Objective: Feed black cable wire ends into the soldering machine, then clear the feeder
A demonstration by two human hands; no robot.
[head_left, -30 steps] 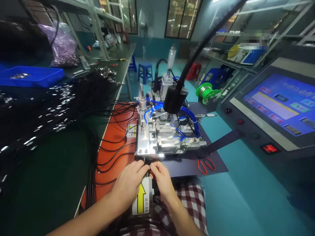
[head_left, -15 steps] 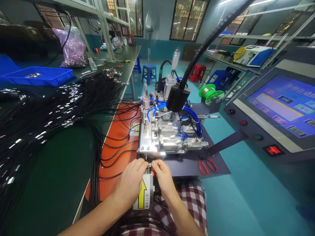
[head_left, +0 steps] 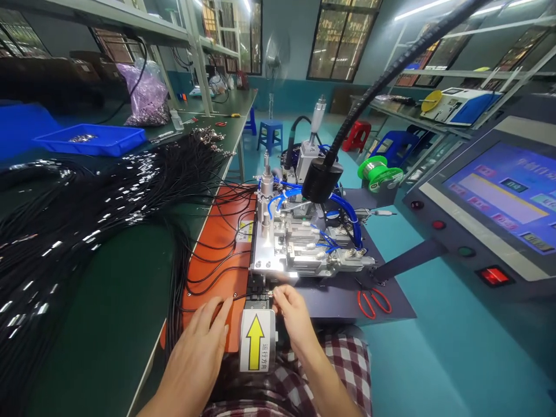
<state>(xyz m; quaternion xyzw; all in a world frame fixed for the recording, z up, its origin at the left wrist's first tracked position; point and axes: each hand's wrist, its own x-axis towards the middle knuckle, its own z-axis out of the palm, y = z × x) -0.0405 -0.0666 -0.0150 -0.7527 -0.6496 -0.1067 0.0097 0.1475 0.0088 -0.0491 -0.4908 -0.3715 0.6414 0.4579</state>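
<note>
The metal machine [head_left: 299, 255] stands in the middle, and its near end is probably the main hazard: fingers this close could be caught if it ran while the right hand is at the track. The pile of black cables [head_left: 143, 179] covers much of the bench to the left; strands trailing over the orange board [head_left: 223, 223] could tangle and tug one another out of place. The left hand [head_left: 195, 353] rests palm down over the board's near part, fingers spread and not closed on anything visible; a sideways brush could drag the cable [head_left: 249, 295] beside its fingertips. The right hand [head_left: 294, 313] pinches a small metal plug [head_left: 270, 293] between thumb and finger, at the right side of the black track [head_left: 257, 304], just on the near side of the machine. A slack pinch might leave the plug crooked there.

As for writing, the screen [head_left: 508, 185] at far right shows Chinese characters, too blurred to read surely. The near plate [head_left: 257, 340] bears a yellow arrow pointing away from the person and reads 运行方向, "running direction". The smaller yellow-and-white label [head_left: 245, 231] on the board is illegible.
</note>
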